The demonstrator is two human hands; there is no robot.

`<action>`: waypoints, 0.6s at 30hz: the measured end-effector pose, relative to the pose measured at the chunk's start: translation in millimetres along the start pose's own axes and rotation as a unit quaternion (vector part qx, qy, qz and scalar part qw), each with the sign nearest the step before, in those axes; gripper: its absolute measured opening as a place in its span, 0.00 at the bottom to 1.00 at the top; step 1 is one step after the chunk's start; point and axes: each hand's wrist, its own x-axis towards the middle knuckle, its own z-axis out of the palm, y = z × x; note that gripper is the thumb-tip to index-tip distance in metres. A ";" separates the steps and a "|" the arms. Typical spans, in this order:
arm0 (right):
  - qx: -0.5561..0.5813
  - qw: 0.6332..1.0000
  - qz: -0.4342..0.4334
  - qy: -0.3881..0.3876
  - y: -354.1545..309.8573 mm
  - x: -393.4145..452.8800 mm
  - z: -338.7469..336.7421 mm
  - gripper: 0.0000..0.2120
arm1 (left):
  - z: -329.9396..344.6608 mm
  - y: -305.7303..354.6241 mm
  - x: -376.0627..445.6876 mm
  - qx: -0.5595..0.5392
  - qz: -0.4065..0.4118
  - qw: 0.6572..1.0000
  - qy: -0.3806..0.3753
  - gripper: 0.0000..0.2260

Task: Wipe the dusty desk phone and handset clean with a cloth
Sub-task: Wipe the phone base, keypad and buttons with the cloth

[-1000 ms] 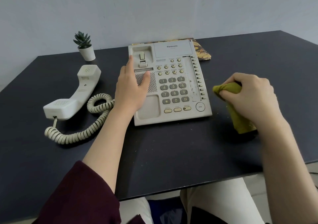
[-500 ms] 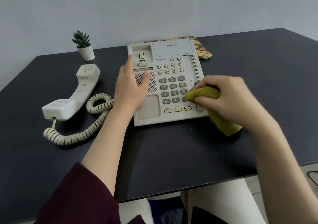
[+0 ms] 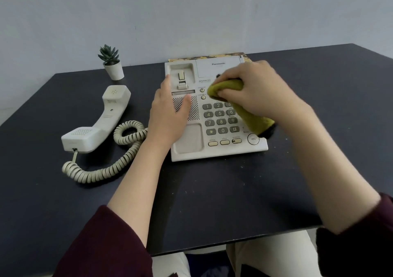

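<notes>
I see my right hand (image 3: 258,91) gripping the olive cloth (image 3: 229,87) on the Panasonic desk phone (image 3: 214,149), my left hand (image 3: 168,115) flat on its speaker grille; left of the phone lie the handset (image 3: 100,119), coiled cord (image 3: 106,168) and potted succulent (image 3: 111,65).

Your dark table (image 3: 212,202) carries the desk phone (image 3: 214,149); left of it the handset (image 3: 100,123) and coiled cord (image 3: 102,170); behind-left, a potted plant (image 3: 112,66).
</notes>
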 end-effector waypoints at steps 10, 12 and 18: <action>-0.036 0.999 0.000 0.001 4.8 30.5 37.4 0.12 | 0.1 -1.5 2.2 -0.039 -0.009 0.999 -0.004 0.25; 0.001 0.998 -0.009 -0.059 5.9 24.7 28.2 0.11 | -0.4 -0.7 1.7 -0.043 -0.008 0.999 -0.008 0.25; 0.060 0.964 -0.015 -0.259 9.6 5.7 6.4 0.10 | -0.6 2.0 0.9 -0.047 -0.012 0.999 -0.010 0.25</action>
